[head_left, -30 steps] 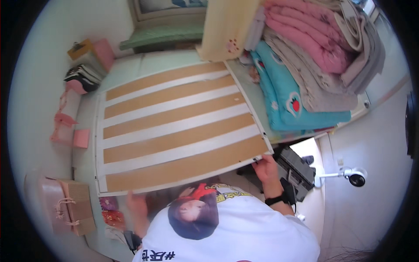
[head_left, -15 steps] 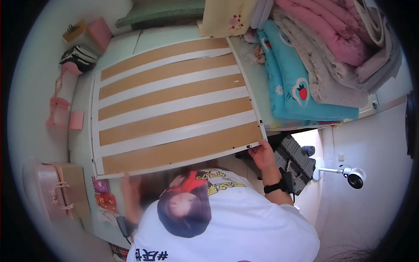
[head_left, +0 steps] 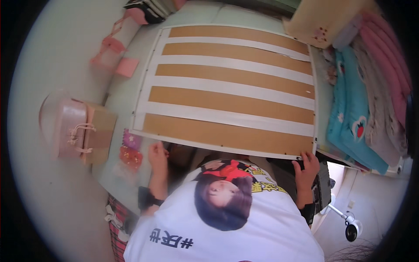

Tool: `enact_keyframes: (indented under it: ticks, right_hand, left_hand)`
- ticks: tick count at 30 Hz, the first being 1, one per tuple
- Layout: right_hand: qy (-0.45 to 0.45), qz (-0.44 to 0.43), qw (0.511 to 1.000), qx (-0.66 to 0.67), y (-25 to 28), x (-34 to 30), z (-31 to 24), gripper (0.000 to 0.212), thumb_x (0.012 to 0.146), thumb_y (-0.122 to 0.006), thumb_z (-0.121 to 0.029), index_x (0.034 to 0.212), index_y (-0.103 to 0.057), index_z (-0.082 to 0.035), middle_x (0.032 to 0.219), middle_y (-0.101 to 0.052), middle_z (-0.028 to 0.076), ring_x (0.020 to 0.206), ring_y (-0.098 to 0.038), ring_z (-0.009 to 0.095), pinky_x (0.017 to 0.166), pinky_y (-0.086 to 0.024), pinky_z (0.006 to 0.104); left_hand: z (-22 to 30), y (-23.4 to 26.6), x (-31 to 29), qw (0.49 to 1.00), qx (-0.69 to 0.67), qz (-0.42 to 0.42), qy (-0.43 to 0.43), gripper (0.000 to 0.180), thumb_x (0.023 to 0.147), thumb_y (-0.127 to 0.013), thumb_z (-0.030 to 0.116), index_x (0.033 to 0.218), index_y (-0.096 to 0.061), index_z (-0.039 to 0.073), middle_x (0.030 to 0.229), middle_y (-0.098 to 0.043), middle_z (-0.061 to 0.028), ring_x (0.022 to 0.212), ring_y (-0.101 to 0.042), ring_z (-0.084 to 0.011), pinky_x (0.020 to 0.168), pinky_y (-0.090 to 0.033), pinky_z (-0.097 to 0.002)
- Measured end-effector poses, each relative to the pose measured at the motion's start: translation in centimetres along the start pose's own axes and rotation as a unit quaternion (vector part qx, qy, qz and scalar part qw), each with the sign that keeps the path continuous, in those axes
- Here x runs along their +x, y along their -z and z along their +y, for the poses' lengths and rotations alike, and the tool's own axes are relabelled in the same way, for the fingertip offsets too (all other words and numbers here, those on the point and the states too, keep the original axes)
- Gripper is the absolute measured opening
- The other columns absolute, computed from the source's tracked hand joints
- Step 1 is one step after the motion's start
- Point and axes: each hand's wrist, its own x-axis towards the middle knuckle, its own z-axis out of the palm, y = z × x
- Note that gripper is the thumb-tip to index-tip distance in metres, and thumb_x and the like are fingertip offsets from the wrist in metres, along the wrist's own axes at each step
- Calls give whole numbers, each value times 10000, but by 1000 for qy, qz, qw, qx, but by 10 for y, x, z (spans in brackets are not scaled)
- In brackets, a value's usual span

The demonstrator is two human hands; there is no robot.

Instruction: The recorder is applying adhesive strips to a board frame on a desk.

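Observation:
A large rectangular panel (head_left: 231, 94) lies on the pale green surface, with brown board bands, white strips and a thin white frame. My right hand (head_left: 308, 169) is at its near right corner, fingers on the edge beside a small dark fitting (head_left: 299, 158), thumb lower down. Just below the near left edge is my left hand (head_left: 158, 155), its fingers curled inward. Whether that hand touches the frame or holds anything small is hidden. Red and purple packets (head_left: 131, 158) lie to its left.
Folded quilts (head_left: 355, 118) are piled at the right. A pink case (head_left: 70, 126) and a tan box (head_left: 100, 131) stand at the left. A pink folding stand (head_left: 112, 46) is farther back. Below the right side are a dark grey case (head_left: 323, 187) and a white fan (head_left: 352, 227).
The whole view has swung, so the panel sits farther right and looks turned clockwise. My left hand's fingers are now curled near the panel's edge; my right hand stays at the near right corner.

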Motion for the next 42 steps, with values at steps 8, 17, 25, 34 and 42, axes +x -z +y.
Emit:
enact_keyframes:
  ticks: [8, 17, 25, 34, 42]
  right_hand:
    - [-20, 24, 1000, -7, -18, -18, 0, 332, 734, -666, -78, 1063, -620, -55, 1105, -553, 129, 1043, -490, 321, 904, -376, 415]
    - [-22, 40, 999, -3, -12, -10, -10, 204, 752, -659, -69, 946, -630, -15, 1051, -575, 127, 961, -540, 300, 840, -429, 370]
    - [-175, 4, 982, 73, -8, -5, -21, 159, 741, -665, -68, 872, -608, 1, 939, -570, 126, 857, -567, 266, 758, -454, 335]
    - [-271, -60, 951, 137, -19, 4, 15, 144, 731, -666, -79, 831, -596, -4, 716, -589, 116, 696, -579, 240, 676, -457, 322]
    - [-304, -34, 944, 122, -11, 14, -11, 142, 721, -655, -74, 808, -575, 4, 715, -583, 108, 662, -566, 214, 641, -451, 323]
  left_hand:
    - [-3, 16, 9, 985, 93, 85, -121, 166, 831, -609, 114, 943, -539, 15, 797, -571, -56, 695, -538, -114, 656, -454, -243]
    - [12, 32, 44, 919, 247, 153, -265, 279, 806, -607, 97, 1065, -556, 8, 941, -553, -119, 836, -555, -209, 746, -459, -310]
    - [32, 58, 127, 845, 426, 159, -280, 287, 819, -588, 230, 1028, -599, 34, 1050, -579, -163, 949, -547, -320, 832, -418, -418]
    - [45, 59, 166, 919, 367, 83, -119, 219, 731, -662, 216, 848, -665, 31, 815, -645, -136, 766, -606, -308, 697, -467, -392]
    - [64, 62, 171, 898, 404, 10, -173, 180, 731, -652, 218, 776, -668, 45, 787, -633, -148, 750, -602, -319, 665, -460, -399]
